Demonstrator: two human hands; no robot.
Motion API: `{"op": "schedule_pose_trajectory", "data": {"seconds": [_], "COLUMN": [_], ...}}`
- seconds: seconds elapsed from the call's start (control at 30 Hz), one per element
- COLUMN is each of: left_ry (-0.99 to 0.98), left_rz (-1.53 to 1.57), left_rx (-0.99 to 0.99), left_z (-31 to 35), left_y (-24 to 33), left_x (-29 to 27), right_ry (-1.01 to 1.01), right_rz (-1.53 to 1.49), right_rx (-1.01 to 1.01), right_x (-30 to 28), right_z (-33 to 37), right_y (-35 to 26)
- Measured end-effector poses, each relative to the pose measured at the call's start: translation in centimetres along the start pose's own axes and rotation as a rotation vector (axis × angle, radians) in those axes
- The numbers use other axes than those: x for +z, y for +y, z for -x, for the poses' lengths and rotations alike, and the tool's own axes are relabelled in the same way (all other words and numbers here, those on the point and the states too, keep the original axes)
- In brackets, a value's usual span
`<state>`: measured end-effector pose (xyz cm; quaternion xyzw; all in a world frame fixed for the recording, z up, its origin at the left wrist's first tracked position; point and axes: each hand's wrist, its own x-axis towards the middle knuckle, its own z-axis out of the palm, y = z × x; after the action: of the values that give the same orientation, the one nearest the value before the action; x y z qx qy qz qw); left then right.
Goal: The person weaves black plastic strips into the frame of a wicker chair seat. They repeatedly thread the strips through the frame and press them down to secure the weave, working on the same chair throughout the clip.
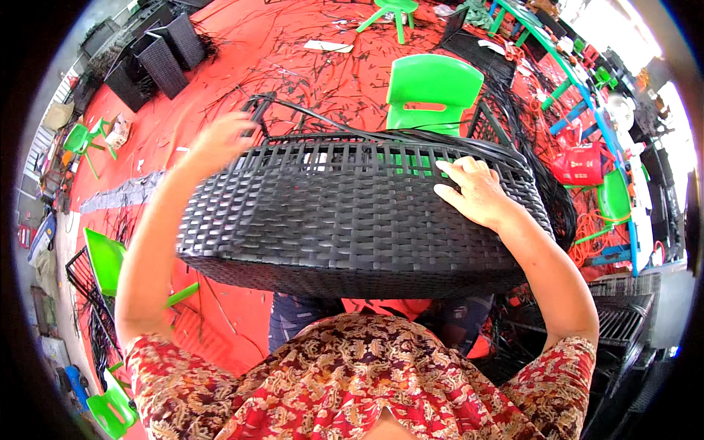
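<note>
A half-woven piece of black wicker furniture (352, 213) lies across my lap. Its near face is tightly woven with flat strips, while towards the far edge bare upright strips stand with gaps between them. My right hand (477, 192) rests on the right part of the weave near that open edge, thumb and forefinger apart, the other fingers bent. Long loose black strips (440, 138) run along the far edge and hang off at the right. Over the far left corner, by the black frame (258, 116), my left hand (224, 139) is smeared by motion; its fingers cannot be made out.
Beyond the wicker piece stands a green plastic chair (433, 88). Scraps of black strip litter the red floor covering (286, 48). Dark woven pieces (165, 62) stand far left. A long blue-legged table (587, 95) with clutter runs along the right. Another green chair (106, 260) is near my left.
</note>
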<state>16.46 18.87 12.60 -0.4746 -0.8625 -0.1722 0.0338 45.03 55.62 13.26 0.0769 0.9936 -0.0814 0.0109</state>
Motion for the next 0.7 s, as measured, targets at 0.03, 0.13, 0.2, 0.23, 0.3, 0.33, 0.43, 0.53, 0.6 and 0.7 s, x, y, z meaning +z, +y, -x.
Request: {"op": "schedule_pose_trajectory", "data": {"seconds": [0.03,0.13,0.2,0.23,0.3,0.33,0.43,0.53,0.6,0.7], "left_ry": [-0.059,-0.294,-0.284,-0.193,-0.093,-0.079,-0.098,-0.125,-0.126,-0.087], "left_rz": [0.068,0.094,0.137,0.096,0.075,0.055,0.073,0.068,0.042,-0.031], "left_rx": [0.066,0.065,0.075,0.134,0.192,0.185,0.176,0.193,0.161,0.178], "left_z": [-1.9,-1.6,0.0,0.6,1.5,1.9,1.4,1.3,2.2,1.5], "left_y": [4.1,11.0,12.3,12.5,12.0,12.0,12.6,12.7,12.3,12.6], "left_x": [1.6,5.0,6.1,6.2,6.6,6.7,6.2,6.2,6.1,6.0], "right_ry": [-0.015,-0.091,-0.026,0.005,0.209,0.33,0.11,-0.294,-0.35,-0.309], "right_rz": [0.027,0.073,0.066,0.061,0.196,0.242,0.035,-0.048,-0.098,-0.103], "right_rx": [0.037,0.053,0.023,0.022,-0.098,-0.164,-0.23,-0.087,-0.132,-0.144], "right_x": [-0.2,-1.4,-0.8,-0.3,-0.3,-0.6,-0.7,0.5,-0.1,0.5], "right_z": [0.0,-0.3,0.4,0.7,0.8,0.2,-1.7,-1.8,-1.1,-0.5], "right_y": [-0.5,-2.8,-2.3,-1.9,-2.0,-2.9,-5.9,-8.8,-8.7,-8.0]}}
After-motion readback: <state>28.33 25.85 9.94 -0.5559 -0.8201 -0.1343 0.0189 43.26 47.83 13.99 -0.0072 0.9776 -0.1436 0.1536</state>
